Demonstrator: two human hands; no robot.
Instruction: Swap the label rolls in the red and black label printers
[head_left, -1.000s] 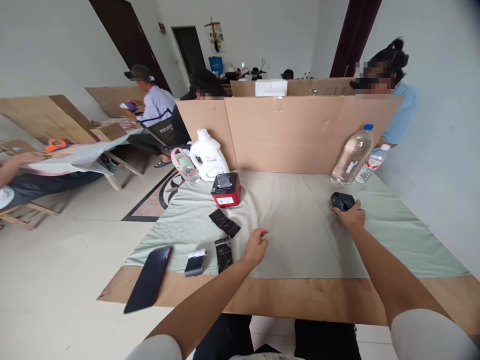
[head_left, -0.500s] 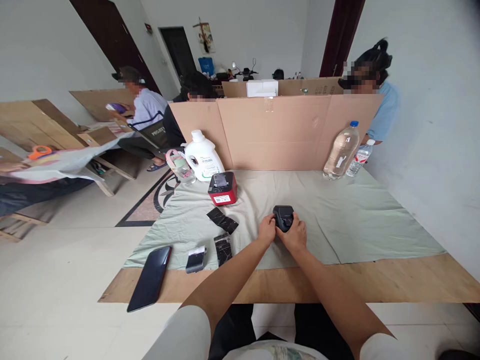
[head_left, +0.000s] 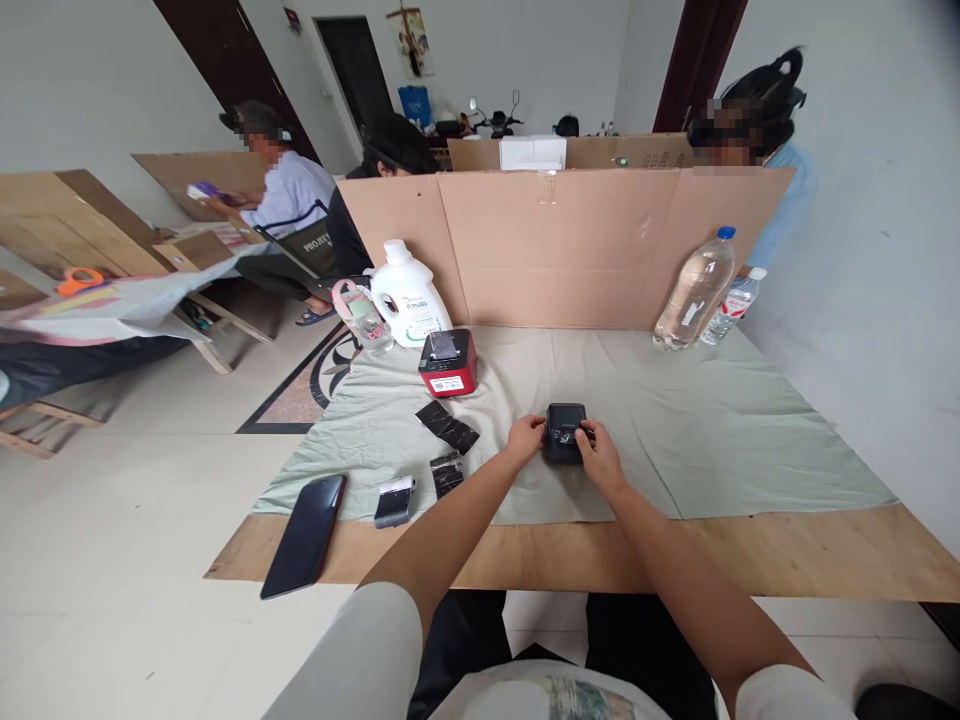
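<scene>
A small black boxy device [head_left: 564,445] with a dark screen and a button panel stands on the cloth in front of me. My left hand [head_left: 527,436] holds it by its left side, fingers closed against the edge. My right hand [head_left: 601,452] grips its right side, with the thumb over the front panel. To the left lie two black marbled strips, one upper strip [head_left: 448,426] and one lower strip [head_left: 447,474] partly behind my left forearm. Near them sits a small roll [head_left: 394,500] with a grey-black outer face.
A red and black box-shaped device [head_left: 448,378], a white jug [head_left: 412,305] and a pink-handled clear bottle [head_left: 367,322] stand back left. A phone [head_left: 304,535] overhangs the front edge. Two water bottles [head_left: 694,295] stand back right. A cardboard screen [head_left: 555,250] closes the far side; people sit beyond.
The black device now sits more squarely, its screen and panel facing me. My right hand has shifted from its front to its right side. The camera view has tilted slightly down.
</scene>
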